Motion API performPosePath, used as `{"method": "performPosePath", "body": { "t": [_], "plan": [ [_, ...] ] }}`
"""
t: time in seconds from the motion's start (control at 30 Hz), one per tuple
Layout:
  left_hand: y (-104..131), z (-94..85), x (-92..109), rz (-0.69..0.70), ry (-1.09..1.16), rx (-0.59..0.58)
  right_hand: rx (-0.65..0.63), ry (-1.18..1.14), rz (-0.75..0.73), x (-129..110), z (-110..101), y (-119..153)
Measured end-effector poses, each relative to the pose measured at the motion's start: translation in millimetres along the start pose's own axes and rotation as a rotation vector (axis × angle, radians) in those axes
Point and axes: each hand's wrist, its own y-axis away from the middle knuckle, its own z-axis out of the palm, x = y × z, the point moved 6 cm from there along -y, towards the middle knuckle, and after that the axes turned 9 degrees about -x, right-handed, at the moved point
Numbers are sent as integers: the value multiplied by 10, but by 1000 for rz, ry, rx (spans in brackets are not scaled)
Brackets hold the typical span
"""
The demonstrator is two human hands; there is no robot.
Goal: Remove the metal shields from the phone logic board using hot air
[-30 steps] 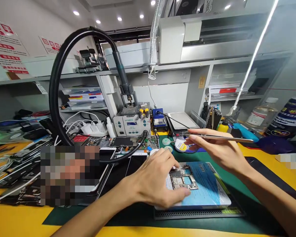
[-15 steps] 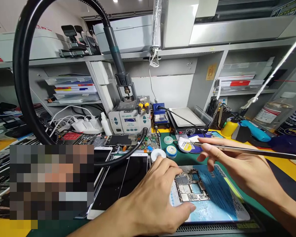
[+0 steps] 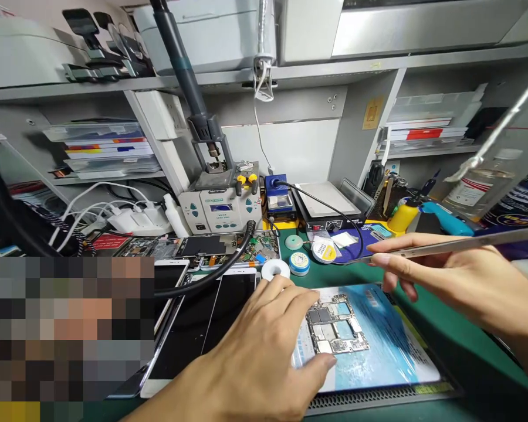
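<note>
A phone circuit board [image 3: 334,331] with cut-out gaps lies on a flat blue-and-white pad [image 3: 387,351]. My left hand [image 3: 268,340] rests over the pad's left side, thumb and fingers apart. Its index fingertip is by the board's upper left corner and its thumb by the lower edge; whether they press on the board I cannot tell. Above the pad's far right corner, my right hand [image 3: 435,272] pinches a pair of metal tweezers [image 3: 457,241] between thumb and forefinger. The tweezer tips point left, clear of the board.
Solder spools [image 3: 299,264] and a white ring-shaped roll [image 3: 276,269] stand behind the pad. Phone screens [image 3: 220,316] lie to the left. A black hose [image 3: 211,287] runs from the soldering station [image 3: 222,211]. A heating plate [image 3: 328,202] and a yellow bottle [image 3: 403,217] stand behind.
The camera view has shifted, so the bench sits further left and higher. My right hand has moved right relative to the pad and tilted the tweezers' rear end upward. My left hand stays by the board.
</note>
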Motion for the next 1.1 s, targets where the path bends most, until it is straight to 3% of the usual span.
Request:
{"method": "performPosePath", "body": {
  "t": [0.27,0.6,0.8,0.97,1.1],
  "plan": [
    [-21,-29,29,78,-50,78,-176,35,41,145,26,23],
    [-3,-70,68,150,-167,121,-182,28,5,21,168,32],
    [13,-65,51,186,-226,148,-40,-261,-39,-67,149,71],
    [26,-72,32,206,-267,137,-162,-502,15,-71,437,125],
    [37,-84,-1,196,-278,131,-197,-502,-36,-44,565,131]
  ]
}}
